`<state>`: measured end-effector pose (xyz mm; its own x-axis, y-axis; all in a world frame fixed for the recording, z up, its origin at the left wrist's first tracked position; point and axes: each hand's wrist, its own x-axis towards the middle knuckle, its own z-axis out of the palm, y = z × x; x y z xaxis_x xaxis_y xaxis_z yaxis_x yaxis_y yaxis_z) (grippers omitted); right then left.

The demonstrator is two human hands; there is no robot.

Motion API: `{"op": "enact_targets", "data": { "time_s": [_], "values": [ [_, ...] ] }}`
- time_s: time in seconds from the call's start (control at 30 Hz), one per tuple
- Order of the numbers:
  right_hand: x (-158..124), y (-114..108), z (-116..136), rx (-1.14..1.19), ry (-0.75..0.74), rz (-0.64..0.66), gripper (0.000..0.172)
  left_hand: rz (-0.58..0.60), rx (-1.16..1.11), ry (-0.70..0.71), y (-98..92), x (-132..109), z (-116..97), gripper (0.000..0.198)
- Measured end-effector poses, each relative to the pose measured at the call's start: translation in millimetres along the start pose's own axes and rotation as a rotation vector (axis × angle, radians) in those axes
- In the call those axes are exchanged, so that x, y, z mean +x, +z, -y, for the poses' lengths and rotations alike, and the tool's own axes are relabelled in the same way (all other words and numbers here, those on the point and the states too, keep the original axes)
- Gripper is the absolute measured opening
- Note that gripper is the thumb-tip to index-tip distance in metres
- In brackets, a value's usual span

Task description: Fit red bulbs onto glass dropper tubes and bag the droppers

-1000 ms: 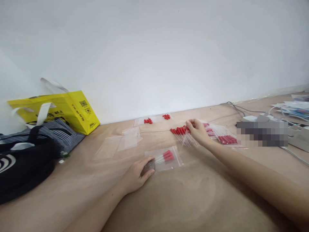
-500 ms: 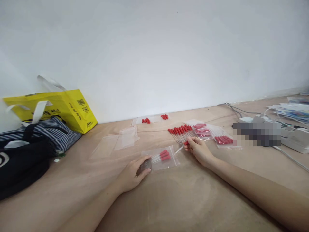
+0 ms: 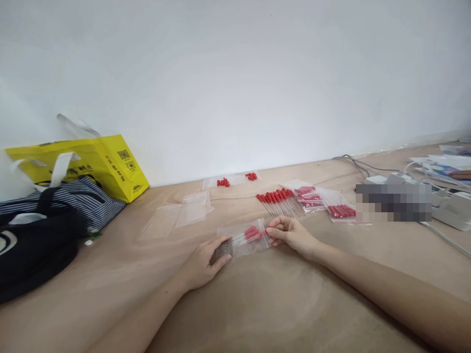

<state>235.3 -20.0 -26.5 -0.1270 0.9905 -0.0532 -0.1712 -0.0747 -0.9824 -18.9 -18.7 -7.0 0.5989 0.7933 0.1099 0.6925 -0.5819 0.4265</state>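
A clear zip bag (image 3: pixel 241 251) lies at the centre with several red-capped droppers (image 3: pixel 251 232) inside. My left hand (image 3: pixel 206 260) grips a dark, flat block (image 3: pixel 222 249) at the bag's left end, thumb and fingers on either side. At the bag's right end, my right hand (image 3: pixel 289 237) pinches the red cap of another dropper, whose thin tube lies in the bag's mouth. Just behind this hand, a fanned row of loose red-capped droppers (image 3: pixel 275 197) rests on the table. Filled bags (image 3: pixel 342 211) sit to their right.
Flat clear bags (image 3: pixel 193 208) lie left of centre. Small red caps (image 3: pixel 222 183) rest on plastic near the wall. A yellow bag (image 3: pixel 110 166) and a black bag (image 3: pixel 37 255) stand left. Power strips with cables (image 3: pixel 452 208) and printed packets (image 3: pixel 441 166) are right.
My right hand has moved left to the bag's mouth, and the dropper it holds has slid farther into the bag. My left hand has stayed nearly still.
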Motion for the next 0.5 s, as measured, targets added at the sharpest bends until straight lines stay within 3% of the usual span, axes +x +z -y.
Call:
{"op": "enact_targets", "data": {
  "time_s": [0.13,0.27,0.4,0.5],
  "values": [
    [3,1,1,-0.232,0.027,0.115,0.024,0.001,0.015,0.004,0.7,0,0,0.038],
    [4,-1,2,-0.301,0.059,0.189,0.023,-0.010,0.020,0.008,0.8,0,-1,0.038],
    [9,1,-2,-0.342,0.027,0.155,0.024,-0.016,0.024,0.021,1.1,0,0,0.039],
    [15,4,-9,-0.409,-0.046,0.049,0.026,-0.019,0.020,0.028,1.3,0,1,0.039]
  ]
}}
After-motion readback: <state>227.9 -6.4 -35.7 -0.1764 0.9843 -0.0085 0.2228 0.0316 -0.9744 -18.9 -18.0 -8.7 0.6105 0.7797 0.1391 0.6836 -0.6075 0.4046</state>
